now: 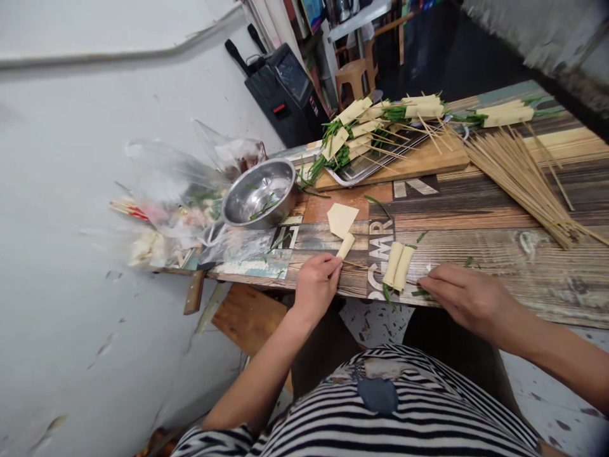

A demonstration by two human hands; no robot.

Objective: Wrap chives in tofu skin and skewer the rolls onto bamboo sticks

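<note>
Near the table's front edge, my left hand (318, 282) pinches a small pale yellow roll (346, 245), with a thin skewer tip reaching it from the right. Two more pale rolls (398, 266) with green stalks inside lie side by side between my hands. To their right, my right hand (457, 295) has its fingers pressed together around the skewer's other end, which they mostly cover. A flat pale sheet (342, 219) lies just beyond the roll at my left hand.
A steel bowl (259, 193) and plastic bags (190, 209) stand at the left. Filled rolls on skewers cover a metal tray (354, 178) on a wooden board (442, 160) at the back. Loose skewers (528, 184) lie at the right. A knife handle (194, 292) juts over the front edge.
</note>
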